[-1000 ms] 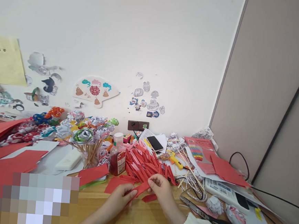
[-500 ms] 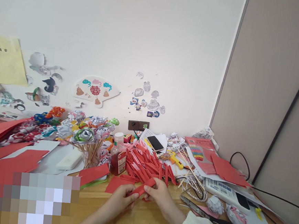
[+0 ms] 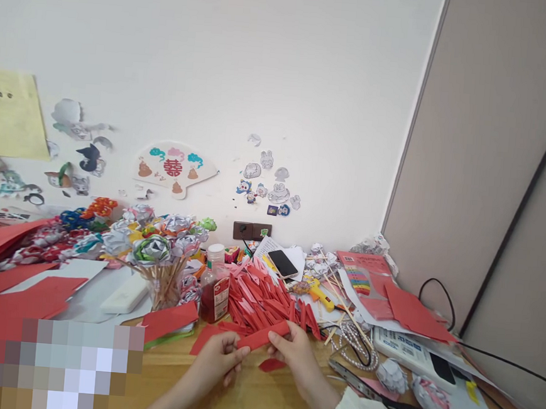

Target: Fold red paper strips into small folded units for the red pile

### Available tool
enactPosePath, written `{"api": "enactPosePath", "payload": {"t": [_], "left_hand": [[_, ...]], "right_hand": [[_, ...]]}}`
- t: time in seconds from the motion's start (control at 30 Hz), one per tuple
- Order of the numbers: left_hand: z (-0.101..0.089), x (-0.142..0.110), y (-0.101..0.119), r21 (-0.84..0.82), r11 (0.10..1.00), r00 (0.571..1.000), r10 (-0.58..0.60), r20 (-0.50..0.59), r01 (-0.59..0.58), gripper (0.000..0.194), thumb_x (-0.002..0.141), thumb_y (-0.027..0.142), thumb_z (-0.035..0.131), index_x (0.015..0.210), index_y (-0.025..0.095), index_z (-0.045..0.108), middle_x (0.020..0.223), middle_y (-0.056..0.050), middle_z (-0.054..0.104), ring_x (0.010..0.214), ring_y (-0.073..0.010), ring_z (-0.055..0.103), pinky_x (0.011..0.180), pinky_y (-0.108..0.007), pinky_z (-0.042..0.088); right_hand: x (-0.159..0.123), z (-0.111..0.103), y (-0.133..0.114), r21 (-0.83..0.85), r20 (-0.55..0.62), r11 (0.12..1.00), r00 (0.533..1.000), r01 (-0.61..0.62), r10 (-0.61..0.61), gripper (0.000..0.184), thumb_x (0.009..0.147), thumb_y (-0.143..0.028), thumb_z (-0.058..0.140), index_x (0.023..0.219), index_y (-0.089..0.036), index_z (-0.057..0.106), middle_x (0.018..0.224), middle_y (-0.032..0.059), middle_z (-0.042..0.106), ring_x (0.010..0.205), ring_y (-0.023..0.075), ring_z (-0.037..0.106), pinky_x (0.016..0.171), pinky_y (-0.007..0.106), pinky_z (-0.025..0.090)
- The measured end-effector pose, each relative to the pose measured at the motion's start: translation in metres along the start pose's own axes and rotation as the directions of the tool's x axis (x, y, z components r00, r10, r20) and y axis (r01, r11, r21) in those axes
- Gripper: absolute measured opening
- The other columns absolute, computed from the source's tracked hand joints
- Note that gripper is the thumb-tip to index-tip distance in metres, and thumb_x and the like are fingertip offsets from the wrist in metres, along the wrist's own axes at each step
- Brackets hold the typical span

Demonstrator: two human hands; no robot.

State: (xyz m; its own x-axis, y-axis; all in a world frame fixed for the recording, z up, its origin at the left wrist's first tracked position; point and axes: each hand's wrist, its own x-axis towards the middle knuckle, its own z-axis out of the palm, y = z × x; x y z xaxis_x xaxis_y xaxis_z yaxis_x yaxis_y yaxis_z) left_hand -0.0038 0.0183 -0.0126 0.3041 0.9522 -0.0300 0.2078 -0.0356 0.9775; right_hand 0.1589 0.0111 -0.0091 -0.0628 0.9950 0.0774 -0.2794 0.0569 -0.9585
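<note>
A folded strip of red paper (image 3: 261,335) is stretched between my two hands, tilted up toward the right. My left hand (image 3: 220,355) pinches its left end between thumb and fingers. At the other end, my right hand (image 3: 293,352) grips it with the thumb pressed on the front face. Just beyond the hands lies a heap of folded red paper strips (image 3: 263,292). Below the held strip, a small red paper piece (image 3: 272,365) rests on the wooden table (image 3: 238,403), close to my right hand.
Left of the heap stand a bottle of red liquid (image 3: 213,291) and a cup of sticks with paper flowers (image 3: 165,287). Scissors (image 3: 381,396), a beaded string (image 3: 356,346), a yellow glue gun (image 3: 320,294) and a phone (image 3: 283,264) lie to the right. Red sheets (image 3: 34,296) lie left.
My hands have moved slightly apart, and more of the red strip shows between them. The small red piece on the table beneath is now more visible.
</note>
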Motion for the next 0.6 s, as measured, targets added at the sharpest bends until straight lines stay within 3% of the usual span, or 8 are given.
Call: {"api": "enactPosePath", "payload": {"t": [0.2,0.33,0.4,0.6], "left_hand": [[0.001,-0.003,0.005,-0.002,1.000,1.000,0.024,0.001,-0.024,0.043,0.056,0.058,0.055,0.052,0.018,0.038,0.035,0.010,0.044,0.024,-0.0035,0.032,0.030,-0.017,0.021],[0.002,-0.006,0.009,0.015,0.999,0.999,0.045,0.006,-0.045,0.043,0.057,0.058,0.054,0.053,0.018,0.039,0.038,0.008,0.047,0.025,-0.0036,0.033,0.030,-0.017,0.022],[0.003,-0.007,0.011,0.015,0.999,0.999,0.047,0.019,-0.047,0.042,0.057,0.057,0.054,0.055,0.017,0.042,0.039,0.008,0.047,0.026,-0.0035,0.034,0.030,-0.017,0.023],[0.006,-0.011,0.015,-0.017,0.998,0.992,0.056,0.111,-0.054,0.038,0.059,0.052,0.056,0.056,0.015,0.045,0.039,0.007,0.048,0.027,-0.0039,0.036,0.030,-0.016,0.026]], "right_hand": [[-0.003,0.000,-0.002,0.082,0.018,0.997,1.000,-0.008,0.006,0.033,0.054,-0.038,0.069,0.069,-0.014,0.052,0.056,-0.0021,0.053,0.051,0.0098,0.051,0.054,0.023,0.044],[-0.010,0.005,-0.004,0.161,0.129,0.983,0.990,-0.083,0.063,0.032,0.057,-0.038,0.068,0.072,-0.013,0.053,0.061,-0.0007,0.055,0.051,0.0083,0.051,0.054,0.022,0.043],[-0.012,0.008,-0.002,0.112,0.201,0.988,0.976,-0.111,0.087,0.033,0.059,-0.039,0.066,0.073,-0.012,0.054,0.061,0.0005,0.055,0.049,0.0078,0.050,0.052,0.021,0.041],[-0.017,0.015,0.010,-0.098,0.277,0.991,0.954,-0.088,0.112,0.036,0.061,-0.045,0.062,0.071,-0.012,0.054,0.054,-0.0008,0.055,0.042,0.0067,0.047,0.042,0.018,0.036]]}}
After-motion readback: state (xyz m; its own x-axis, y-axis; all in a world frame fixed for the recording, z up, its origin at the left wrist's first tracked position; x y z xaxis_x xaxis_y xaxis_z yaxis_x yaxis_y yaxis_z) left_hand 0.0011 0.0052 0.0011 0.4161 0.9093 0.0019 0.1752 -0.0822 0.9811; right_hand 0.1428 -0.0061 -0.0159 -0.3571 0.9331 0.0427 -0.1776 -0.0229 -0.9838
